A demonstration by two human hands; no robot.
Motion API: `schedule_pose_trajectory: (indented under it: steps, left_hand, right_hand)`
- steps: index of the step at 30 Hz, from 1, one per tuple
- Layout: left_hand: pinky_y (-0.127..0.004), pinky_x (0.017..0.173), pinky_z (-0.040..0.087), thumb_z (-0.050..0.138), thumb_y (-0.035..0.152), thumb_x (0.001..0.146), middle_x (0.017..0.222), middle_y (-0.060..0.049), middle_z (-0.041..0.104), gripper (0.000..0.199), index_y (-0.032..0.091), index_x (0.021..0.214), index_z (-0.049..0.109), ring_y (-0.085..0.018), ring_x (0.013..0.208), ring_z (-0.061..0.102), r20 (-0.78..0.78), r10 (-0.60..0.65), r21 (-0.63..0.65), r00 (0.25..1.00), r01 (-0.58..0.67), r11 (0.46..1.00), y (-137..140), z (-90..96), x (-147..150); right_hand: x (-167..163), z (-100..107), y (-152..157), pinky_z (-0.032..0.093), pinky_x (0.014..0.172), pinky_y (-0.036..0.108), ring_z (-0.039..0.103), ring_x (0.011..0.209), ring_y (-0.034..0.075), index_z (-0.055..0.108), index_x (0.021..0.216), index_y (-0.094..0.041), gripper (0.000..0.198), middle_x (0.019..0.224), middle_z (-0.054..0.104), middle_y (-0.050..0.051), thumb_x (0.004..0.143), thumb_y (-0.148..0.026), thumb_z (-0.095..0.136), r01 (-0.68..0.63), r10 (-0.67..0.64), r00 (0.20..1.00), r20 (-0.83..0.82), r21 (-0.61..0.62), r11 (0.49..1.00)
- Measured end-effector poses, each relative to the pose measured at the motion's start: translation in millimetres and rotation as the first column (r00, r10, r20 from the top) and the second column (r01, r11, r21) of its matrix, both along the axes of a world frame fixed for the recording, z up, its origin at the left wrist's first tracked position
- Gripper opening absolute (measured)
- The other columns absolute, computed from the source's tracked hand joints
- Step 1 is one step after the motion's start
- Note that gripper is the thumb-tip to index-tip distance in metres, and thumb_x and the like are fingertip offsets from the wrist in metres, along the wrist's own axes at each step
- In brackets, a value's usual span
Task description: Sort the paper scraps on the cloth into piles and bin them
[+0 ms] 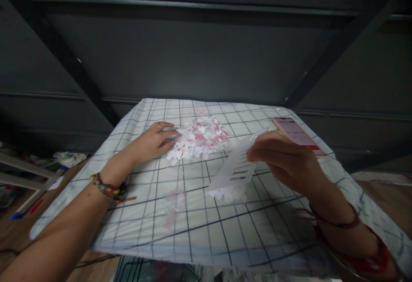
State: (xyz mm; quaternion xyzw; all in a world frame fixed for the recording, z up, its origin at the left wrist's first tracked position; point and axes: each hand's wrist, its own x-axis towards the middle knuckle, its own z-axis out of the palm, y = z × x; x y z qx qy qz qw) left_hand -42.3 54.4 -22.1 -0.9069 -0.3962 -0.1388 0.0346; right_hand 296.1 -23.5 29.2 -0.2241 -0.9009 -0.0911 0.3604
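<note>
The heap of paper scraps lies on the tabletop. At its left edge, the left hand rests with fingers loosely spread, gripping nothing visible. Right of the heap, the right hand pinches a white slotted sheet, tilted above a smaller cluster of scraps on the heap's near right side. A quick sweep of the sheet could scatter those light pieces; a loose pinch might let it slip or bend.
</note>
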Motion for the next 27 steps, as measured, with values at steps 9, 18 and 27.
schedule_pose_trajectory:
  steps: [9,18,27]
  left_hand:
    - [-0.043,0.099,0.038,0.039,0.033,0.092,0.124,-0.012,0.049,0.034,0.018,0.115,0.059,-0.026,0.115,0.046,-0.005,0.013,-0.023,1.000,-0.013,1.000,-3,3.8,2]
    - [-0.044,0.098,0.039,0.036,0.032,0.093,0.121,-0.014,0.052,0.035,0.016,0.110,0.061,-0.026,0.116,0.045,0.020,-0.055,0.012,0.998,0.055,0.998,-6,9.6,7]
    - [-0.042,0.100,0.039,0.039,0.028,0.093,0.120,-0.012,0.053,0.031,0.016,0.109,0.063,-0.024,0.116,0.045,0.062,-0.139,0.035,0.988,0.137,0.990,-8,9.2,11]
  right_hand:
    - [3,4,-3,0.050,0.071,0.029,0.058,0.079,0.014,0.060,0.083,-0.021,0.024,0.079,0.063,0.001,0.083,-0.001,0.046,0.029,-0.030,1.000,0.006,0.010,1.000]
    - [-3,-5,4,0.047,0.066,0.031,0.059,0.074,0.016,0.058,0.092,-0.019,0.028,0.079,0.064,0.003,0.079,0.003,0.045,0.224,-0.218,0.975,-0.052,0.233,0.946]
    - [-2,-5,6,0.045,0.063,0.030,0.058,0.070,0.014,0.058,0.090,-0.020,0.025,0.077,0.065,0.002,0.081,-0.001,0.044,0.193,-0.203,0.979,0.015,0.252,0.948]
